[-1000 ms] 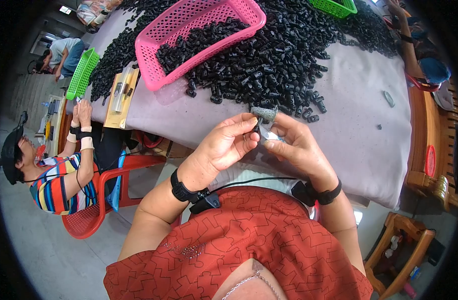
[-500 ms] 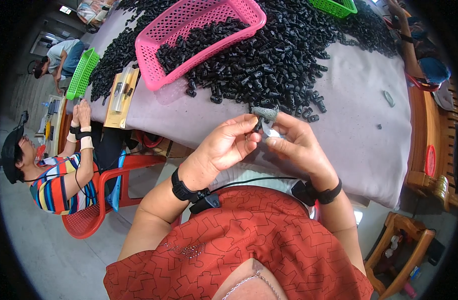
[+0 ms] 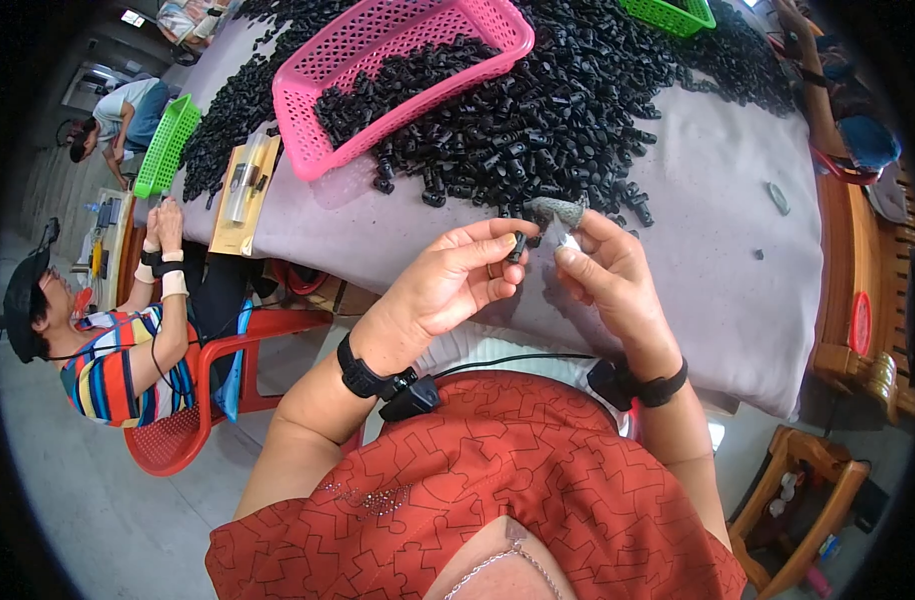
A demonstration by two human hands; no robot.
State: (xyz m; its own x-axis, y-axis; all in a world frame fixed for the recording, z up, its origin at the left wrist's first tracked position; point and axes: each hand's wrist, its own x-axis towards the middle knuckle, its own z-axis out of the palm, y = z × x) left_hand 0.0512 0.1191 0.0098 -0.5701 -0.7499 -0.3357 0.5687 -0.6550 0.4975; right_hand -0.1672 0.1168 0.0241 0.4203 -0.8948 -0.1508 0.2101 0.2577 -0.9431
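Pinching a small black part (image 3: 517, 246), left hand (image 3: 448, 285) meets right hand (image 3: 603, 275) gripping a grey piece (image 3: 558, 212); pink basket (image 3: 308, 150) holds black parts (image 3: 398, 85).

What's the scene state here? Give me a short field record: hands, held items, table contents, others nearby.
left hand: pinches a small black part between thumb and fingers
right hand: raised beside the left, holds a small pale piece; a grey cover sits on one fingertip
table: grey cloth, heaped with loose black parts
pink basket: on the table, partly filled with black parts
green baskets: one at the far edge, one at the left end
other people: a seated person in a striped shirt on a red chair
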